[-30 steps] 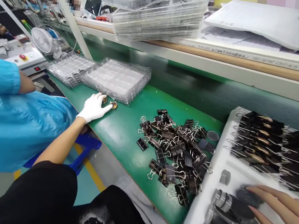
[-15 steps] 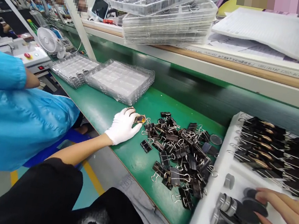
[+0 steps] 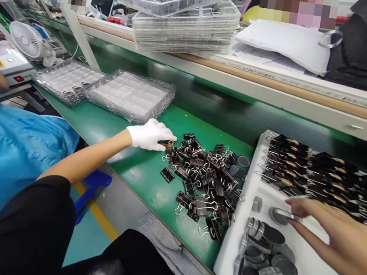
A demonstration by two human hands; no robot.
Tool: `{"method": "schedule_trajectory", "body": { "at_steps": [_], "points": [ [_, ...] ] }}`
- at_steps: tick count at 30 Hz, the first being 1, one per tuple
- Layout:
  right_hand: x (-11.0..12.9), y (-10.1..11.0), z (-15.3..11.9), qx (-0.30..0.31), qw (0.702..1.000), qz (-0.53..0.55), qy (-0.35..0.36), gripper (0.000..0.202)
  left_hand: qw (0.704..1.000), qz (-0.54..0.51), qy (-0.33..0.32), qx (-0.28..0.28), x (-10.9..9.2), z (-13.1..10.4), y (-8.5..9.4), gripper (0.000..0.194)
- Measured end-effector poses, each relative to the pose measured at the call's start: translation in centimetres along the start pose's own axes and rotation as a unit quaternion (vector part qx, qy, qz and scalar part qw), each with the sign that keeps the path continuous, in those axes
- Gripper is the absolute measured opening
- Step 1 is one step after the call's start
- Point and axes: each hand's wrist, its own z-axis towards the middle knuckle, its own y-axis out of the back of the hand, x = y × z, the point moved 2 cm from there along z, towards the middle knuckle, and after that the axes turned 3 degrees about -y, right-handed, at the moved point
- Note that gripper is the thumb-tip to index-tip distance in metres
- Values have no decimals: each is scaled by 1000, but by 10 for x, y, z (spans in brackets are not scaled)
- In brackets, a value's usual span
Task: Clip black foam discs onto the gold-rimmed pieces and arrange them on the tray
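My left hand (image 3: 151, 135), in a white glove, is closed around a small round part (image 3: 167, 144) with a dark and orange face, just left of a pile of black binder clips (image 3: 204, 172) on the green table (image 3: 133, 171). Bare and ungloved, my right hand (image 3: 313, 216) pinches a grey disc (image 3: 287, 214) between thumb and finger over the white foam tray (image 3: 232, 237). Below it in the tray lie several loose dark discs (image 3: 269, 256). Rows of clipped black parts (image 3: 286, 162) fill the tray's far side.
Clear plastic trays (image 3: 131, 95) are stacked on the table at the back left, and more trays (image 3: 185, 32) stand on the shelf above. A white fan (image 3: 27, 39) is further left. A person in a blue garment (image 3: 4, 156) sits at the left.
The view has shifted right. My right hand has lifted a disc from among the others. My left hand, still with the round part, has turned and is nearer the clips.
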Motion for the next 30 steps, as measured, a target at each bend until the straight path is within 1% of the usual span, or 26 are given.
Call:
{"method": "schedule_trajectory", "body": {
  "at_steps": [2,3,6,8,9,10,11,12,13,15,16,18,20,22,23,24,26,28,29,30],
  "points": [
    [16,14,9,46,997,55,6,27,1000,25,-2,18,4,12,4,51],
    [25,22,13,49,996,73,-6,25,999,36,6,16,6,16,6,50],
    [52,41,21,13,991,123,-61,21,998,60,30,-10,15,22,19,50],
    [67,47,26,-20,977,194,-87,23,995,75,50,-42,16,23,36,52],
    [73,47,29,-37,962,250,-99,26,993,75,59,-72,13,25,47,54],
    [78,46,33,-43,941,316,-108,28,989,70,65,-110,6,28,59,58],
    [83,44,37,-46,915,385,-109,31,983,49,62,-166,-6,31,72,63],
    [87,42,41,-41,889,443,-109,33,975,22,42,-219,-22,35,85,67],
    [90,41,45,-31,867,487,-106,33,967,-3,7,-255,-41,41,96,69],
    [95,40,51,-17,833,542,-105,34,957,-11,-65,-284,-84,55,112,72],
    [96,41,52,-14,822,559,-108,36,950,7,-81,-302,-104,62,118,71],
    [95,42,53,-24,807,577,-122,44,934,23,-141,-329,-138,76,126,73],
    [91,44,52,-51,810,568,-134,50,913,27,-190,-361,-158,88,130,76],
    [85,45,51,-67,824,547,-130,49,899,24,-213,-382,-166,95,130,75],
    [83,44,51,-61,830,540,-125,46,897,21,-217,-384,-167,97,129,72],
    [80,43,52,-51,832,539,-120,44,898,15,-219,-380,-166,98,128,69],
    [76,41,54,-36,828,547,-118,39,908,-22,-219,-356,-164,99,126,66],
    [73,37,57,-52,818,559,-121,36,917,-101,-202,-328,-161,98,125,68],
    [72,34,58,-64,813,566,-119,35,919,-153,-184,-314,-159,98,124,66],
    [71,31,60,-73,808,573,-114,35,918,-204,-162,-300,-158,98,123,60]
  ]
}}
